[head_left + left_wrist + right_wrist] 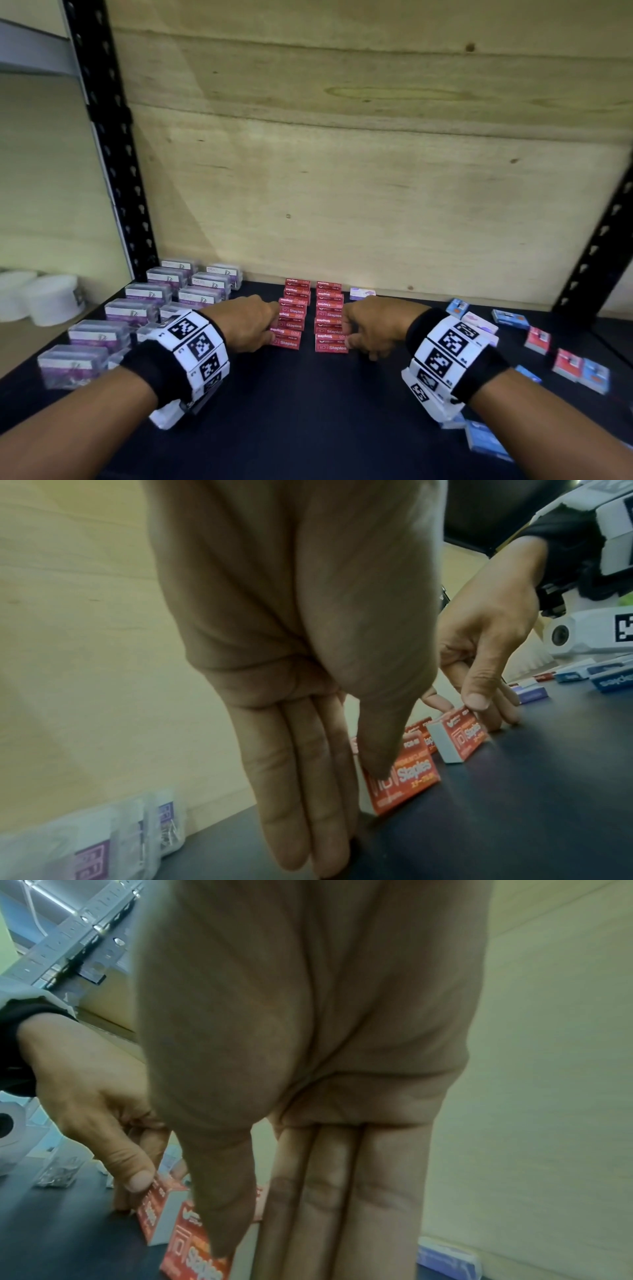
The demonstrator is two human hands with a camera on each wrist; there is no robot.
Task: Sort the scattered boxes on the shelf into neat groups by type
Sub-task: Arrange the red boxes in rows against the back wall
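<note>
Red staples boxes stand in two columns mid-shelf, a left column (295,308) and a right column (329,308). My left hand (253,325) lies against the outer side of the left column with straight fingers (301,791), its thumb over the front box (411,777). My right hand (368,329) mirrors it on the outer side of the right column, with straight fingers (325,1204) and its thumb on that front box (198,1259). Both hands press the boxes and lift nothing.
Clear plastic boxes with purple labels (137,308) stand in rows at the left. Small blue and red boxes (579,370) lie scattered at the right, and a lavender box (362,293) sits by the plywood back wall. Black uprights (113,154) frame the shelf. White tubs (51,298) stand beyond the left post.
</note>
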